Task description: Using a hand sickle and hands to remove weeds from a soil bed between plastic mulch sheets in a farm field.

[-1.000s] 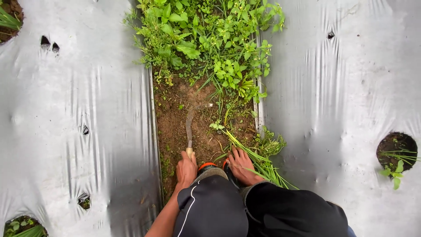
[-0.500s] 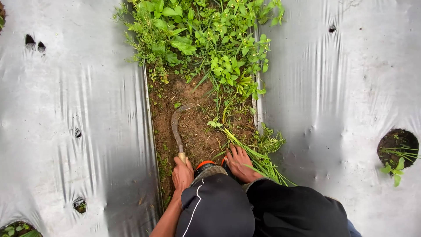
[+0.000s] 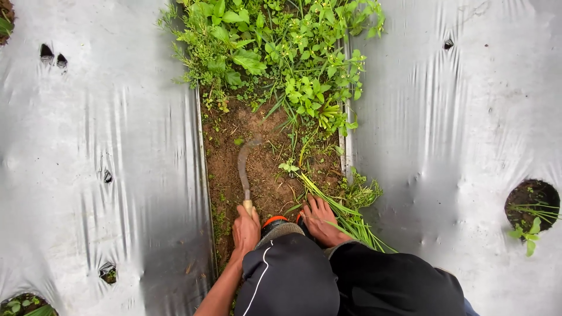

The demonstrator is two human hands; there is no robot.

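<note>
My left hand [image 3: 246, 231] is closed around the pale wooden handle of a curved sickle [image 3: 241, 167]. Its blade lies on the bare brown soil [image 3: 269, 181] of the furrow, and the tip points toward the weeds. My right hand [image 3: 321, 221] presses flat, fingers spread, on a bundle of long cut grass blades [image 3: 351, 219] lying on the soil at the right. A dense patch of green weeds [image 3: 275, 52] fills the furrow ahead of the blade. My dark-trousered knees are at the bottom of the view.
Silver plastic mulch sheets cover the beds on the left [image 3: 105, 146] and the right [image 3: 456, 129] of the furrow. A round planting hole with a small seedling [image 3: 530, 208] is at the right, and small holes [image 3: 108, 272] dot the left sheet.
The sickle blade has swung slightly across the soil with my left hand. My right hand has stayed on the cut grass.
</note>
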